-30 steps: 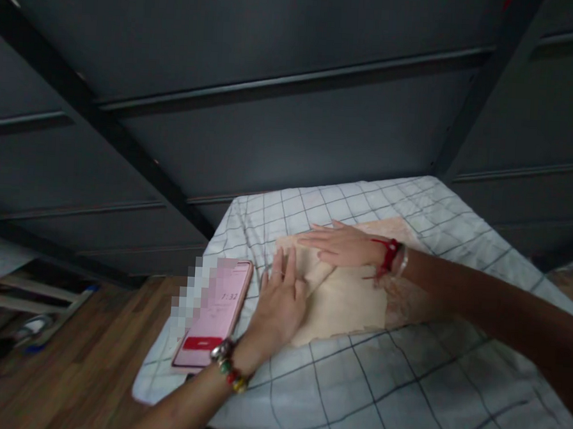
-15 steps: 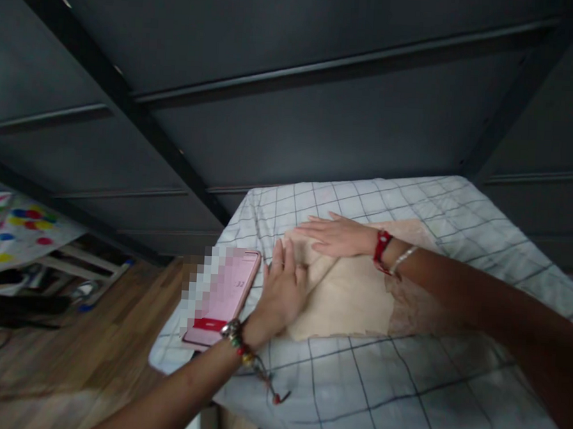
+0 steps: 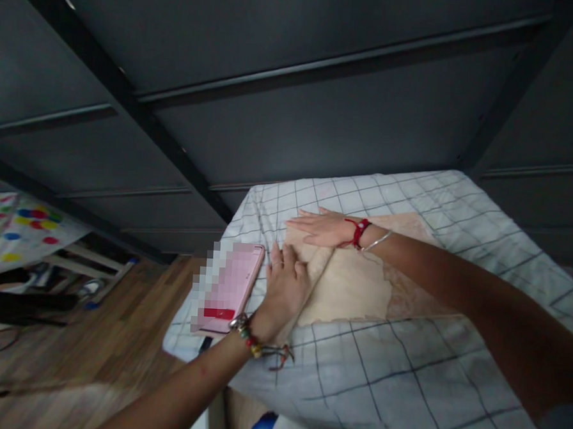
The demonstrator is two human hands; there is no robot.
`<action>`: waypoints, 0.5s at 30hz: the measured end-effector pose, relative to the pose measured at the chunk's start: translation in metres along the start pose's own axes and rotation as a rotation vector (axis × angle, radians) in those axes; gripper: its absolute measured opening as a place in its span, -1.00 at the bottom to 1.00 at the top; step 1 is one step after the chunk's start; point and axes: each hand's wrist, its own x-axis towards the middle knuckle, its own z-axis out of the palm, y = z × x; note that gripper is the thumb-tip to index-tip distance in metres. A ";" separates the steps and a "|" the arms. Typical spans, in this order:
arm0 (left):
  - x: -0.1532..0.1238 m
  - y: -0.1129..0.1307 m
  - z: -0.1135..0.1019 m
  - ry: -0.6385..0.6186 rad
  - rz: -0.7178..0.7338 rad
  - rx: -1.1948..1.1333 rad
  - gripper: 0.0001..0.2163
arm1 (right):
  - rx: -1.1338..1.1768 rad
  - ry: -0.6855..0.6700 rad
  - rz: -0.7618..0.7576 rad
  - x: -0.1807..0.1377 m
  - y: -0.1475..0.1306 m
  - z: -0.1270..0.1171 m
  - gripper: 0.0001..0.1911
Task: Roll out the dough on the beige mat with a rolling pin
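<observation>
A beige piece of fabric with a lace-like section at its right lies spread on the checked cloth, and its left part is folded over. My left hand rests flat on the folded left part, fingers stretched out. Above it, my right hand lies flat across the fabric's far left corner with its fingers spread. Neither hand grips anything. Just left of my left hand is a pink phone, partly pixelated. The garment kind of the fabric cannot be made out.
The white checked cloth covers the surface under the fabric. Dark grey panels stand behind it. At the left are a dotted cloth, a pale wooden frame and wood flooring. Something blue shows at the bottom.
My right hand has slid a little to the left over the fabric. My left hand stays on the folded part, its fingers slightly more bent. The view has shifted slightly.
</observation>
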 end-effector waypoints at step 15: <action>-0.011 0.016 0.006 -0.010 0.207 0.046 -0.49 | -0.060 -0.099 0.087 -0.030 0.006 0.000 -0.36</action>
